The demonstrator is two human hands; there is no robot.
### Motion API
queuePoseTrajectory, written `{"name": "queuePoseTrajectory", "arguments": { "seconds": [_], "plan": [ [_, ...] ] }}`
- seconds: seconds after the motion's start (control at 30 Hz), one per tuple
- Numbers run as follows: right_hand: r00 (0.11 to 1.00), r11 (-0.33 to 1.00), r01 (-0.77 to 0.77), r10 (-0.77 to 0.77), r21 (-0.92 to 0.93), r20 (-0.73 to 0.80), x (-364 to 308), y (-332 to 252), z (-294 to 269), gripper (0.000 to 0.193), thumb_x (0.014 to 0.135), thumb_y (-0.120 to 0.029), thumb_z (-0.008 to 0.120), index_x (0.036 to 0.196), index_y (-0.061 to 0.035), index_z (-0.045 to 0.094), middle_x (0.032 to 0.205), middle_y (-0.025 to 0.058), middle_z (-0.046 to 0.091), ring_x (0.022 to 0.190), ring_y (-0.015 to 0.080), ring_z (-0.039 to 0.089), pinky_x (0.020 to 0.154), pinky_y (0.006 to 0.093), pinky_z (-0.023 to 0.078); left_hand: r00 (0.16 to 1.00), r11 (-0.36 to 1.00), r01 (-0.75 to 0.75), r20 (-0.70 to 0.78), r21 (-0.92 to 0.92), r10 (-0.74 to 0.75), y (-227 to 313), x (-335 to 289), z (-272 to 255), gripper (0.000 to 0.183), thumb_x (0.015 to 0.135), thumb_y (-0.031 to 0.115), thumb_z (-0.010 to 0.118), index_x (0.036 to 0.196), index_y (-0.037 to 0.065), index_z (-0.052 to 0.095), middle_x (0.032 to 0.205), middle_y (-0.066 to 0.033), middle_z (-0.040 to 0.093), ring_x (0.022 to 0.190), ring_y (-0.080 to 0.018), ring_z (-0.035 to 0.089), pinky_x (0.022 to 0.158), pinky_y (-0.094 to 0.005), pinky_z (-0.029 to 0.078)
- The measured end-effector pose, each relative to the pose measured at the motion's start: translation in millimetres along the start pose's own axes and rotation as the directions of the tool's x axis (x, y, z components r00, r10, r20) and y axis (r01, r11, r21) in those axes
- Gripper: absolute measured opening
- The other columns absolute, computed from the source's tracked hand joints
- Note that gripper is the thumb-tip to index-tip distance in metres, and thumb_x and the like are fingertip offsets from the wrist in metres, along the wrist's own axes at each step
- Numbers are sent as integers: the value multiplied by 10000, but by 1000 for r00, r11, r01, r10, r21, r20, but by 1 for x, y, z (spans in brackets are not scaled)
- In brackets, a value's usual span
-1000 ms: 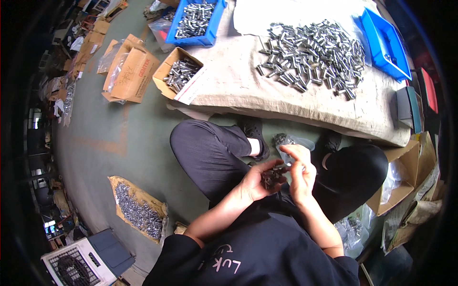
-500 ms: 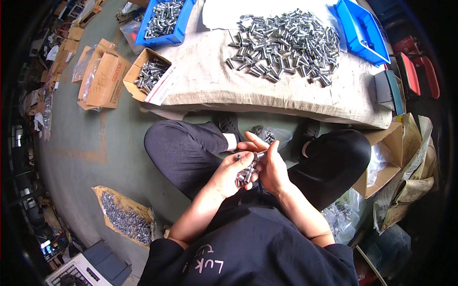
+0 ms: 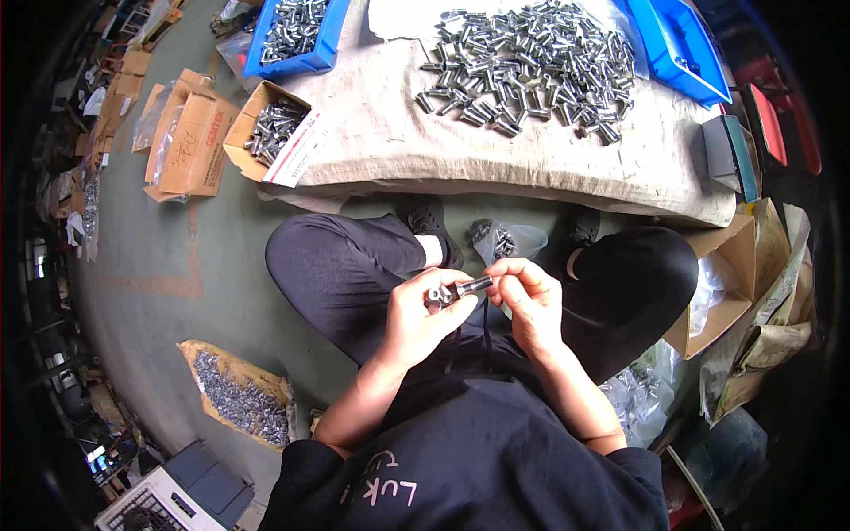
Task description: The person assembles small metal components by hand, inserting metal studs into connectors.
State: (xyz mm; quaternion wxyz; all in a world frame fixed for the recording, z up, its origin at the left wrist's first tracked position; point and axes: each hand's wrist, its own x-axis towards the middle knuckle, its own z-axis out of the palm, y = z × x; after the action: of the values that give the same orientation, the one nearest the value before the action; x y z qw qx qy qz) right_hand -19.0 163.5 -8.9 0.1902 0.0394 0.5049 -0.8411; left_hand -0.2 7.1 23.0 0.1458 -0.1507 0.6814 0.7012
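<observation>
My left hand (image 3: 414,320) is closed round several shiny metal cylinders (image 3: 437,296), some with a wider or hollow end. One metal cylinder (image 3: 474,285) sticks out to the right between its thumb and fingers. At the tip of that piece, my right hand (image 3: 529,305) has its thumb and fingers pinched together. Whether something small sits in this pinch is too fine to see. Both hands are above my lap, between my bent knees. A clear plastic bag (image 3: 524,237) with small metal parts lies on the floor just beyond them.
A cloth-covered low platform (image 3: 372,146) stands ahead, bearing a heap of metal cylinders (image 3: 522,66). Blue bins (image 3: 310,60) (image 3: 677,44) flank it. An open carton of metal pieces (image 3: 243,133) adjoins its left corner. Small parts lie on brown sheeting (image 3: 190,354) at lower left; a cardboard box (image 3: 733,305) is right.
My right hand has gone from an open palm beside the pieces to a pinch at one cylinder's end. My left hand has turned, and the cylinder now points right. The view has shifted slightly.
</observation>
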Motion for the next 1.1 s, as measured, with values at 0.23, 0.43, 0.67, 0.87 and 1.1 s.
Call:
{"name": "queuePoseTrajectory", "arguments": {
  "seconds": [0.23,0.43,0.67,0.87,1.1],
  "plan": [
    [989,988,-128,133,84,-63,-1,-6,5,123,779,-52,630,890,-2,612,725,23,593,644,71,530,588,192,420,998,995,-51,23,-86,54,0,-3,-2,204,749,22,636,946,-7,594,733,17,541,561,-19,459,490,-162,371],
    [994,980,-82,93,179,-58,-4,6,5,164,762,-24,642,920,4,608,741,24,588,653,76,531,596,189,423,994,897,110,70,-428,-89,-5,-2,-7,294,790,115,640,1020,-43,545,695,-17,532,518,-49,476,407,-167,347],
    [998,999,23,-21,40,-58,-8,1,11,187,761,31,626,945,15,600,798,4,560,702,55,502,621,168,394,995,921,88,68,-380,-67,-6,-3,-7,275,805,116,621,1010,-52,549,705,-41,538,519,-68,488,406,-173,345],
    [998,999,9,-8,33,-54,-9,2,8,195,762,39,622,954,14,601,807,-1,557,718,51,505,626,166,396,996,920,53,82,-387,-23,-6,-2,-8,271,787,32,594,1047,-34,560,718,-44,549,531,-72,506,417,-179,367],
    [996,998,54,-51,33,-78,-7,3,10,205,759,46,617,959,8,601,810,5,566,710,58,512,646,165,405,980,855,177,163,-487,-111,-7,-1,-9,315,794,60,589,1085,-41,527,731,-52,548,549,-87,520,416,-184,378]
  ]
}}
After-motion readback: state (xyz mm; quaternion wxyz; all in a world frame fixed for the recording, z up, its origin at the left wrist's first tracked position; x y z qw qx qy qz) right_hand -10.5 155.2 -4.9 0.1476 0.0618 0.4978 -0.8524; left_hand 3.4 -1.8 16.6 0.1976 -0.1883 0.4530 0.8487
